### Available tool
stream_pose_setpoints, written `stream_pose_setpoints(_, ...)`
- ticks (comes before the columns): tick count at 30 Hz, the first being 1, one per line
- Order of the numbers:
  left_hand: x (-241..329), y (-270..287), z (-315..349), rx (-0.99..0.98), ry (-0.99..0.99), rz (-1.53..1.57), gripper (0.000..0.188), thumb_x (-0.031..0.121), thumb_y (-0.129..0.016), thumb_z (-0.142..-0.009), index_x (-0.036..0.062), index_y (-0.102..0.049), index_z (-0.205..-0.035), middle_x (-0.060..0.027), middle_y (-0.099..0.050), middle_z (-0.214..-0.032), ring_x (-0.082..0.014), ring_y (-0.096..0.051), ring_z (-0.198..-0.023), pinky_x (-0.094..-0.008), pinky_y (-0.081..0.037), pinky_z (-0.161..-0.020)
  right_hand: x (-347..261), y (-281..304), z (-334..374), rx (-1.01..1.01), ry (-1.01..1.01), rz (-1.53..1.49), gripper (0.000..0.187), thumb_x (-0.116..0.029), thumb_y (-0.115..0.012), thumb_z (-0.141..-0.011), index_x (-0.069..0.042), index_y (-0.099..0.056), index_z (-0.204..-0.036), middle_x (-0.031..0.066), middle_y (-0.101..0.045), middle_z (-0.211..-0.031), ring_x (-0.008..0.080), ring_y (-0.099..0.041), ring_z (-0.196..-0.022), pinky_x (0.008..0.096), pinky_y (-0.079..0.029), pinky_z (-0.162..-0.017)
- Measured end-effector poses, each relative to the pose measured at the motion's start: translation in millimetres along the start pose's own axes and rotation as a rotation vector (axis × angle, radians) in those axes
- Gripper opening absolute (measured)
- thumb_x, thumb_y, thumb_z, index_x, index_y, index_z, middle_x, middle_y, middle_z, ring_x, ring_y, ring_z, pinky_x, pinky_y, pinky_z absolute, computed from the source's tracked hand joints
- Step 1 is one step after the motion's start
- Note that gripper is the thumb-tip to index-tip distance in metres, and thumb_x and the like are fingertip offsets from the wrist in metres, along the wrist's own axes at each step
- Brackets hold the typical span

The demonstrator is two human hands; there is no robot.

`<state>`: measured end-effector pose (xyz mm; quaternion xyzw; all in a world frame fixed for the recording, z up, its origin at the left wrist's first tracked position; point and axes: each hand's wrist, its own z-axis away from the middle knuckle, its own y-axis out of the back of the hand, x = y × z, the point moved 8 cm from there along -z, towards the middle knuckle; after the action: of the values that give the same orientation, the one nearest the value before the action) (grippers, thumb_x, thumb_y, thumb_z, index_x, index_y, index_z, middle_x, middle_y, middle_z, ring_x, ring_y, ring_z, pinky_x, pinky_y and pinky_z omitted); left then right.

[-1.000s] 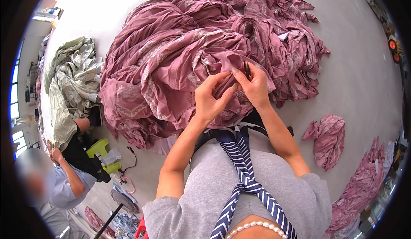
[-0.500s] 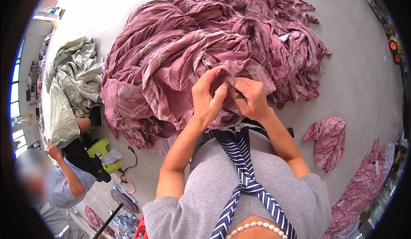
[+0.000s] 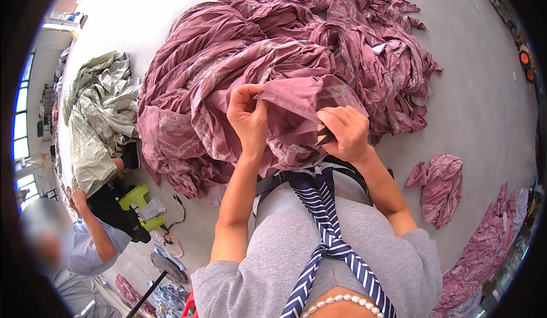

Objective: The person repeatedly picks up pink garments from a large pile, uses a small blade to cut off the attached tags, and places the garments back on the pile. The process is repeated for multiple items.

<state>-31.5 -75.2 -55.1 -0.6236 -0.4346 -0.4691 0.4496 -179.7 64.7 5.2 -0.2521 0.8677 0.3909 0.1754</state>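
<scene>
One mauve cloth point(image 3: 293, 100), on the near side of the big mauve pile point(image 3: 285, 58), pulled fairly taut between two hands. Left hand point(image 3: 248, 117): thumb and fingers pinched narrow on the cloth edge. Right hand point(image 3: 345, 130): fingers curled in on the same edge, plus a small dark tool point(image 3: 325, 136) in the grip; tool type can't be told. Pile sits on grey floor point(image 3: 484, 113), pattern bands pale. Left of pile: pale green cloths point(image 3: 105, 113), heaped. Nearer than those, also left of pile: co-worker point(image 3: 102, 249) in light blue, hands up close together; what they hold can't be told. Between co-worker and pile: lime-green object point(image 3: 135, 198), kind unclear. Right of pile, near side: small mauve bundle point(image 3: 443, 188), apart from it. Farther right of pile: long mauve heap point(image 3: 478, 249).
</scene>
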Motion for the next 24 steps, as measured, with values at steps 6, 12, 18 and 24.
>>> stream_pose_setpoints(6, -5, 11, -10, -0.057, -0.18, -0.524, 0.025, -0.013, -0.059, -0.075, 0.0029, -0.065, -0.094, -0.0004, -0.064, -0.081, -0.0052, -0.058, -0.075, -0.0202, -0.047, -0.067, 39, 34, 20, 0.218, -0.503, -0.403, 0.014, -0.001, -0.054, -0.084, 0.002, -0.061, -0.095, 0.0013, -0.053, -0.064, 0.0054, -0.047, -0.052, 0.0223, -0.037, -0.048)
stream_pose_setpoints(12, -23, 36, -23, 0.07, 0.113, -0.143, 0.012, -0.009, -0.06, -0.082, -0.0004, -0.062, -0.09, -0.0022, -0.065, -0.081, -0.0056, -0.059, -0.073, -0.0174, -0.046, -0.069, 50, 48, 60, 0.281, -0.641, -0.618, 0.013, -0.004, -0.05, -0.088, 0.002, -0.062, -0.092, -0.0041, -0.05, -0.065, 0.0035, -0.043, -0.052, 0.02, -0.034, -0.047)
stream_pose_setpoints(18, 15, 10, -26, -0.01, 0.057, -0.078, 0.01, -0.007, -0.065, -0.081, 0.0001, -0.062, -0.089, -0.0021, -0.065, -0.08, -0.0039, -0.058, -0.072, -0.0162, -0.045, -0.067, 36, 32, 44, 0.001, -0.576, -0.208, 0.023, -0.011, -0.069, -0.079, -0.002, -0.06, -0.098, 0.0025, -0.06, -0.075, 0.0052, -0.045, -0.058, 0.021, -0.035, -0.048)
stream_pose_setpoints(24, 62, -42, -11, -0.292, -0.219, -0.414, 0.016, -0.011, -0.062, -0.071, -0.0007, -0.064, -0.083, -0.0018, -0.066, -0.08, -0.0058, -0.059, -0.071, -0.0208, -0.048, -0.065, 0, -1, -43, 0.048, -0.115, -0.006, 0.03, -0.009, -0.073, -0.072, -0.005, -0.061, -0.099, 0.0126, -0.063, -0.093, 0.0276, -0.063, -0.074, 0.0336, -0.05, -0.063)
